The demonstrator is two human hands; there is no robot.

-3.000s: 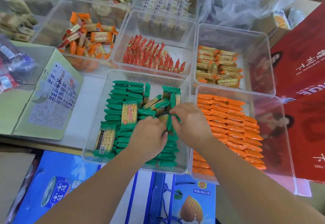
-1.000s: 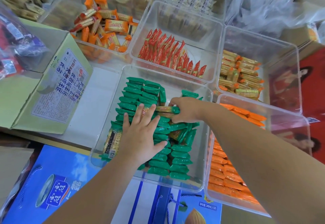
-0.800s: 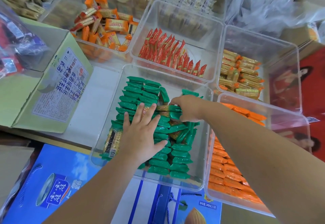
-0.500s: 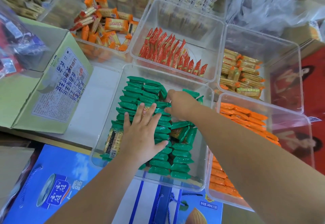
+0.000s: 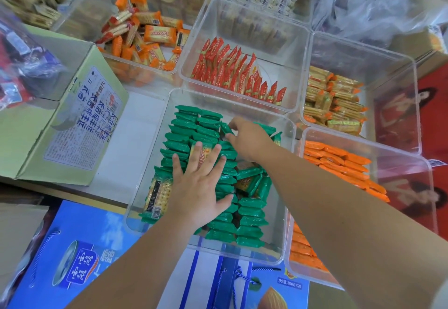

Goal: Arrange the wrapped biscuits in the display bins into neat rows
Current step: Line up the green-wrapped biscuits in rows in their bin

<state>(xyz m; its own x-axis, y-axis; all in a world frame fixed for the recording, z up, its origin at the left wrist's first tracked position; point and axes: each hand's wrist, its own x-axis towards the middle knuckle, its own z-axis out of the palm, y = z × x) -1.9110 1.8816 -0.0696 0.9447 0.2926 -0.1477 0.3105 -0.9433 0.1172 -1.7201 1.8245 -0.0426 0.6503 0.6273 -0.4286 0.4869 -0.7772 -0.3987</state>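
1. The left hand is pressing flat, fingers straight and spread, on the green wrapped biscuits at the centre of the frame.
2. The right hand is pinching one green packet between curled fingers and thumb.
3. Most packets are lying with long axes running left to right, stacked in columns inside the clear bin. A few tilted packets are sitting askew, and a flat packet at lower left is pointing up the frame.
4. Red packets are standing in the bin above, a green carton is lying at left, and the right forearm is crossing the orange packets at right.
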